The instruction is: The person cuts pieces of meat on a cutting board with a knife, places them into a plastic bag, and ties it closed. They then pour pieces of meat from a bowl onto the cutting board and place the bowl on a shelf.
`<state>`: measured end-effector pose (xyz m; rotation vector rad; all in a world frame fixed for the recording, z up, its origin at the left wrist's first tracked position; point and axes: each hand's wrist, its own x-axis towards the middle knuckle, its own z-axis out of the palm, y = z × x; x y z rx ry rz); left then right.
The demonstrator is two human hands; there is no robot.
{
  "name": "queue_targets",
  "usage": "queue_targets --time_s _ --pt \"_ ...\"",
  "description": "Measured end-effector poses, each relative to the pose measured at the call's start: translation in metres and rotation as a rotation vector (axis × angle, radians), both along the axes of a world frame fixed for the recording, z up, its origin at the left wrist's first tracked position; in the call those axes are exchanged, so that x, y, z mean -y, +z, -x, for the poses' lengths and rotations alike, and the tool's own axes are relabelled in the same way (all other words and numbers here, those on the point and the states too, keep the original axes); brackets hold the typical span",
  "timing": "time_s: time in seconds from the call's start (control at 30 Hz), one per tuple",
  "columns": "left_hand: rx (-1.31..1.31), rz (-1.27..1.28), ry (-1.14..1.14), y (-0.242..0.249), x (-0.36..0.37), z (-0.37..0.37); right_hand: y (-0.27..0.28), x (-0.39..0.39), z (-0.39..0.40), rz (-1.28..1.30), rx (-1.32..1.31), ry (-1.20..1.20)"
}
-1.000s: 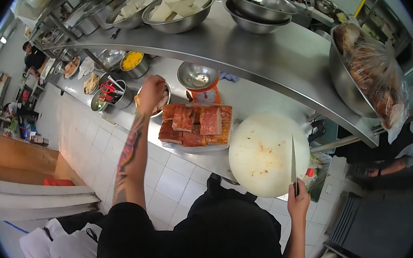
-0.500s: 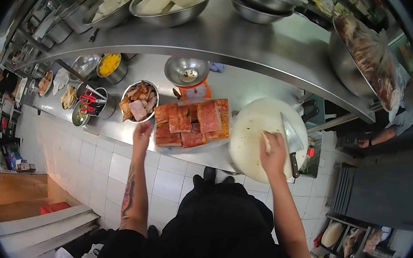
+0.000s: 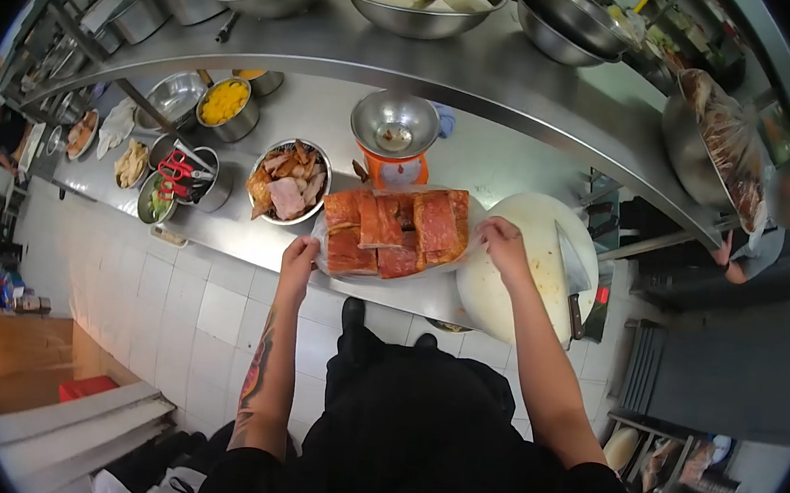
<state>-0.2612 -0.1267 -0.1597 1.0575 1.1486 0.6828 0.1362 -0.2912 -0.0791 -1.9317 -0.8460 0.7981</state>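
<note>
Several slabs of roasted pork with reddish-brown skin [image 3: 382, 231] lie piled on clear plastic [image 3: 323, 251] at the counter's front edge. My left hand [image 3: 299, 258] is closed on the near left edge of that plastic. On the other side, my right hand [image 3: 506, 248] pinches the plastic's right edge, over the rim of a round white cutting board [image 3: 504, 300]. A cleaver [image 3: 572, 264] with a dark handle rests on the board's right part. Left of the pork stands a bowl of chopped meat pieces [image 3: 289, 182].
An orange scale [image 3: 394, 172] carries a steel bowl [image 3: 394, 123] behind the pork. Red-handled scissors [image 3: 174, 173] stand in a pot at left, near yellow food [image 3: 225, 102]. A steel shelf [image 3: 413, 63] with bowls overhangs the counter. Another person's arm [image 3: 731, 265] shows at right.
My right hand has left the cutting board and moved left to the plastic's right edge. My left hand has come from beside the meat bowl to the plastic's left edge. The view has shifted.
</note>
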Motion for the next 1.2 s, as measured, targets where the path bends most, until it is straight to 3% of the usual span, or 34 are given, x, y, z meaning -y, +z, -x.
queue_targets --time_s 0.07,0.1,0.17,0.3,0.5,0.57,0.6,0.63,0.67,0.7,0.77,0.83,0.9,0.93,1.0,1.1,1.2 --pt "0.266 0.114 0.087 -0.007 -0.004 0.005 0.002 -0.003 0.004 -0.236 -0.274 -0.121" --pt "0.312 0.172 0.073 -0.003 -0.003 0.004 0.002 -0.006 0.007 -0.235 -0.269 -0.123" --pt "0.392 0.218 0.104 0.000 -0.003 0.001 -0.002 -0.011 0.016 -0.320 -0.533 -0.230" --pt "0.503 0.386 0.069 0.009 -0.007 -0.003 -0.008 -0.016 0.026 -0.396 -0.601 -0.305" --pt "0.421 0.321 -0.022 0.053 0.007 0.000 0.023 -0.028 0.029 -0.212 -0.316 -0.204" --pt "0.406 -0.016 -0.213 0.040 0.017 0.012 0.037 -0.032 0.029 -0.045 -0.207 -0.178" --pt "0.401 0.035 -0.190 0.038 0.019 0.014 0.044 -0.034 0.029 -0.041 -0.209 -0.169" --pt "0.399 0.036 -0.182 0.036 0.020 0.013 0.052 -0.035 0.031 0.123 -0.060 -0.147" --pt "0.418 0.220 -0.073 0.038 0.022 0.009 0.059 -0.035 0.032 0.283 0.090 -0.123" --pt "0.436 0.400 0.038 0.039 0.024 0.004 0.064 -0.035 0.037 0.283 0.089 -0.115" --pt "0.406 0.366 0.082 0.036 0.028 -0.004 0.077 -0.029 0.056 -0.052 0.900 -0.022" --pt "0.412 0.370 0.085 0.031 0.032 -0.007 0.103 -0.031 0.105 -0.292 0.757 0.158" --pt "0.426 0.366 0.129 0.033 0.032 -0.011 0.105 -0.032 0.150 -0.448 0.692 0.557" --pt "0.432 0.366 0.151 0.034 0.031 -0.012 0.109 -0.032 0.180 -0.381 0.594 0.593" --pt "0.441 0.364 0.174 0.024 0.029 -0.011 0.095 -0.045 0.209 -0.236 0.631 0.789" --pt "0.281 0.188 0.047 -0.015 0.024 0.008 0.072 -0.058 0.217 -0.048 0.745 0.859" --pt "0.194 0.039 0.035 -0.009 0.026 0.013 0.064 -0.061 0.215 -0.096 0.777 0.839"
